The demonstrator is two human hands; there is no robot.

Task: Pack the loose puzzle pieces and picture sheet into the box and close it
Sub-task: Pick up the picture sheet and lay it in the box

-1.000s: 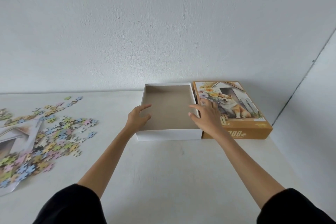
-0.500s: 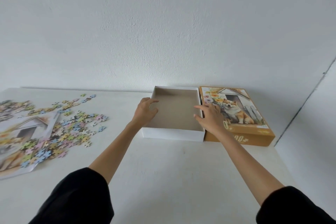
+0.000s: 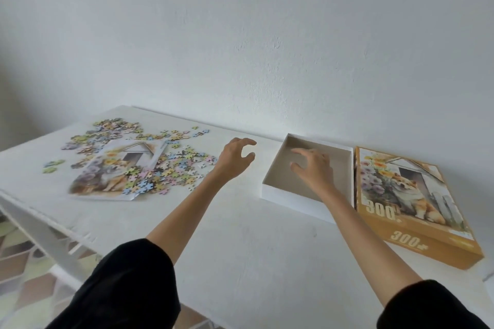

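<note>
You are beginning to pack: the box (image 3: 294,199), a shallow white cardboard tray, is lying empty on the table (image 3: 254,248). Left of it your left hand (image 3: 235,161) is hovering, fingers loosely curled on nothing. Your right hand (image 3: 314,168) is hanging over it, fingers spread, perhaps touching it. Well left of the box, small pastel puzzle pieces (image 3: 165,168) are littering the picture sheet (image 3: 117,168), probably needing scooping. The printed lid (image 3: 409,195) is lying right of the box.

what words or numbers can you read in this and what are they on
"300" on the top of the box lid, near-left corner; the mark after it is blurred.
"300" on the lid's near side wall.
Small print at the lid's near-right corner: too blurred to read.
No text visible on the picture sheet or puzzle pieces.
</note>
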